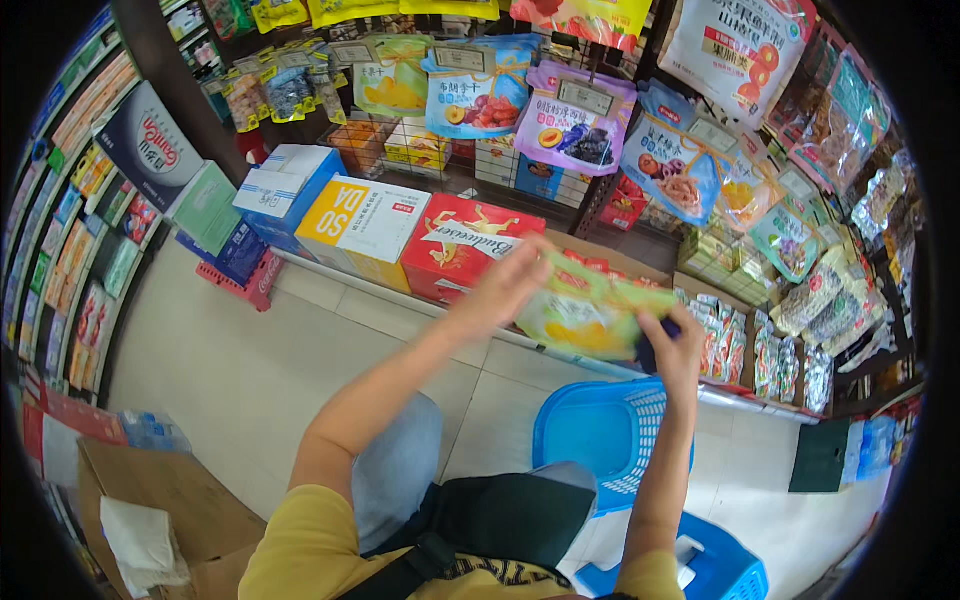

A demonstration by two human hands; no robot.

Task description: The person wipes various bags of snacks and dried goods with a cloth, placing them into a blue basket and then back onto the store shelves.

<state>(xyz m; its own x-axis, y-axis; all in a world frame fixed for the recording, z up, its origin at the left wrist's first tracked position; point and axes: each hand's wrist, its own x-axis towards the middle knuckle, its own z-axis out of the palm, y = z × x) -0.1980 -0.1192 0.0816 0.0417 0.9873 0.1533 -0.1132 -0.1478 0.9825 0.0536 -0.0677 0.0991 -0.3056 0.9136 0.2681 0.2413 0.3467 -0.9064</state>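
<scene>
A green pouch of dried fruit [592,307], slightly blurred, is held between my hands above the shelf's front edge. My left hand [521,270], also blurred, grips its upper left corner. At the other end, my right hand [679,349] pinches the right edge of the pouch. A dark blue item [649,349] is partly hidden beneath that hand; what it is I cannot tell. Below the pouch, a blue plastic basket [577,435] stands on the floor before my knees. A similar green pouch [394,79] hangs on the rack ahead.
Hanging pouches, blue [480,90] and purple [576,120], line the rack. A red Budweiser carton [469,247], a yellow soda carton [367,225] and a blue carton [289,195] stand along the low shelf. Another blue basket [720,562] lies at right, a cardboard box [165,495] at lower left.
</scene>
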